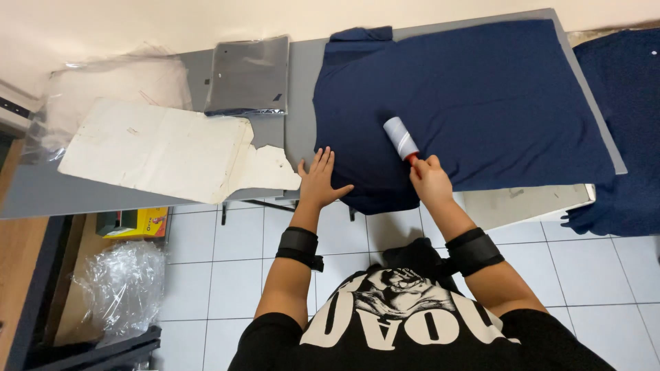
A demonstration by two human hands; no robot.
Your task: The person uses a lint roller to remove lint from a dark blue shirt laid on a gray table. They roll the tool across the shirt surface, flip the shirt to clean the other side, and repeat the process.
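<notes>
A navy blue T-shirt [474, 103] lies spread flat over a grey table [302, 89]. My left hand [318, 180] rests flat, fingers apart, on the shirt's near left edge. My right hand [430, 180] grips the red handle of a lint roller [401, 138], whose white roll lies on the shirt's lower middle. Both forearms wear black wrist bands.
A white cardboard sheet [165, 151] lies on the table's left. Behind it are a folded dark garment in a clear bag [249, 75] and loose clear plastic [117, 82]. More navy fabric [622, 124] hangs at right. A yellow box [141, 222] and crumpled plastic [124, 285] sit on the floor.
</notes>
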